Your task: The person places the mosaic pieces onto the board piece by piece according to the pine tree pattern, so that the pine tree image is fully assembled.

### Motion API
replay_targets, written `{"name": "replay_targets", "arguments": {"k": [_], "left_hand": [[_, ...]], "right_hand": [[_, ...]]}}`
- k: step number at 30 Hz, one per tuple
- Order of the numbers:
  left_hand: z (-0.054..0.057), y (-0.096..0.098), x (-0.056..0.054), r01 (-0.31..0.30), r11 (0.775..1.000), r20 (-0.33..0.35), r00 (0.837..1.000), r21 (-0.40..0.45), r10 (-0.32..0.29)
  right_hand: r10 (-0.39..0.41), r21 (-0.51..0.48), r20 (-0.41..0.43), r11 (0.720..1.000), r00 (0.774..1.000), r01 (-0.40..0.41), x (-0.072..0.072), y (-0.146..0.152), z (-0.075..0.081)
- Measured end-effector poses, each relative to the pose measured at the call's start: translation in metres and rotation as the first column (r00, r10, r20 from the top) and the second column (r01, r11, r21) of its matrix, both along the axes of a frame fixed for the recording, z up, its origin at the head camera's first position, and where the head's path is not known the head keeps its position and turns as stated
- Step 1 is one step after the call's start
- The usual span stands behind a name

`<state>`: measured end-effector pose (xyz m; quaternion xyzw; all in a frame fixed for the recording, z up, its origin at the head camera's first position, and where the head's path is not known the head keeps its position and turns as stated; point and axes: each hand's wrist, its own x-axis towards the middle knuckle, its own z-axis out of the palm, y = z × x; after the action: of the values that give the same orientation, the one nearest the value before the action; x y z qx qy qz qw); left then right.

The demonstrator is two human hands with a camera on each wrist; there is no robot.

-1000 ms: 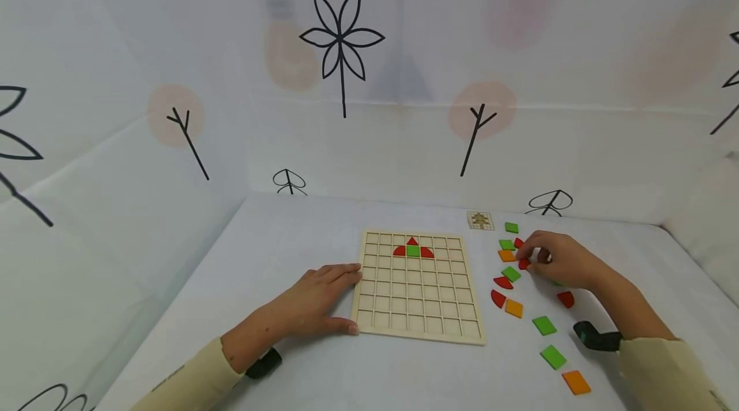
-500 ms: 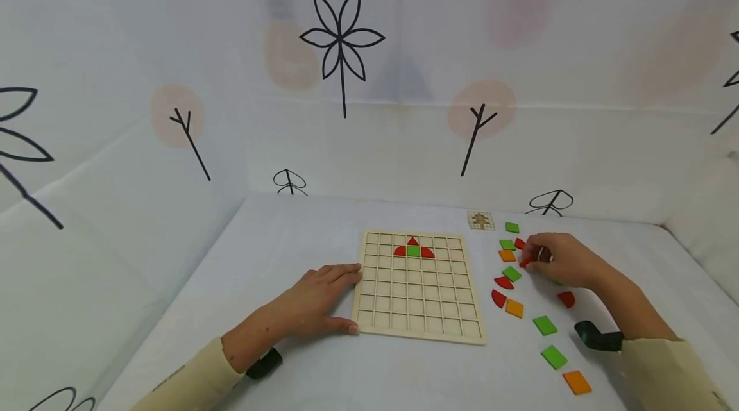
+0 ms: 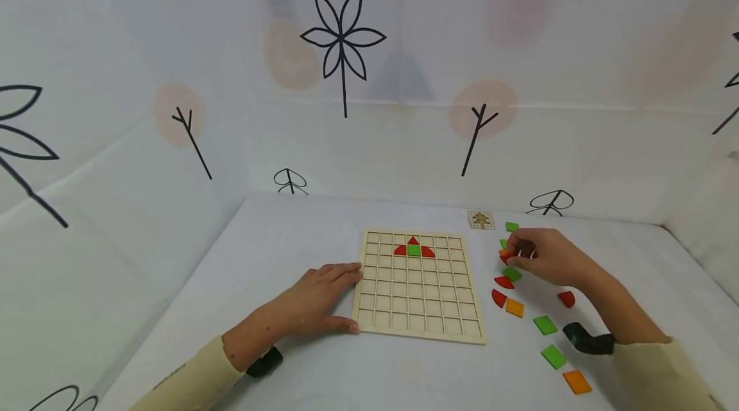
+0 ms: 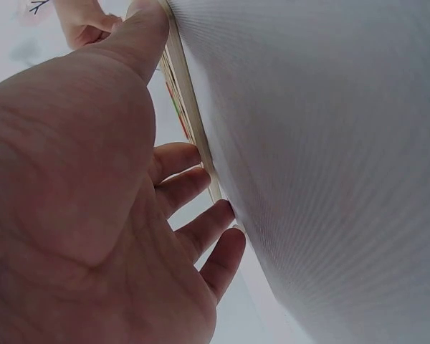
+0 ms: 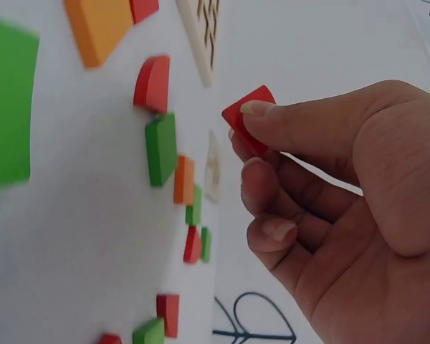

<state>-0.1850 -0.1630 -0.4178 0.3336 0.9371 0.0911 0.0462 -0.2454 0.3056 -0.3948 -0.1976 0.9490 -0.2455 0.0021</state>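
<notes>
In the head view a wooden grid board [image 3: 414, 307] lies flat on the white table. Near its far edge it bears a green square tile [image 3: 414, 251], flanked by red quarter-round tiles [image 3: 428, 252], with a red triangle [image 3: 412, 241] behind. My left hand [image 3: 312, 304] rests against the board's left side, thumb and fingertips touching the edge. On the right, my right hand [image 3: 551, 257] hovers over the loose tiles. Between thumb and index finger it pinches a red tile [image 5: 254, 118], raised off the table in the right wrist view; the fingers partly cover its outline.
Loose green, orange and red tiles lie right of the board, among them a green square [image 3: 544, 325], an orange square [image 3: 577, 382] and a red quarter-round [image 3: 566, 299]. Behind them sits a small card with a tree pattern [image 3: 480, 220]. White cloth walls surround the table.
My right hand has picked up the red tile from among the loose ones and moved slightly left with it. The left hand stays on the board's edge.
</notes>
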Motion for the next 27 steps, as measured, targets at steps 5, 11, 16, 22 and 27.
{"name": "replay_targets", "arguments": {"k": [5,11,16,22,27], "left_hand": [[-0.001,0.000,0.000,-0.001,1.000,-0.001,1.000,-0.002,0.001],[0.000,0.000,0.000,-0.002,1.000,-0.008,1.000,-0.005,0.002],[-0.001,0.000,0.000,-0.003,1.000,0.000,1.000,-0.006,0.003],[-0.002,0.000,-0.002,-0.005,1.000,0.002,1.000,-0.004,0.005],[-0.002,0.000,-0.001,-0.004,1.000,0.005,1.000,0.005,0.004]], "right_hand": [[0.005,-0.073,0.020,0.997,1.000,-0.003,0.004,-0.013,0.003],[-0.027,-0.110,0.018,0.993,0.999,0.029,0.008,-0.028,0.006],[-0.048,-0.144,0.027,0.988,0.998,0.051,0.012,-0.039,0.008],[-0.076,-0.182,0.038,0.980,0.996,0.082,0.013,-0.052,0.006],[-0.065,-0.196,0.037,0.978,0.997,0.072,0.014,-0.063,0.004]]}}
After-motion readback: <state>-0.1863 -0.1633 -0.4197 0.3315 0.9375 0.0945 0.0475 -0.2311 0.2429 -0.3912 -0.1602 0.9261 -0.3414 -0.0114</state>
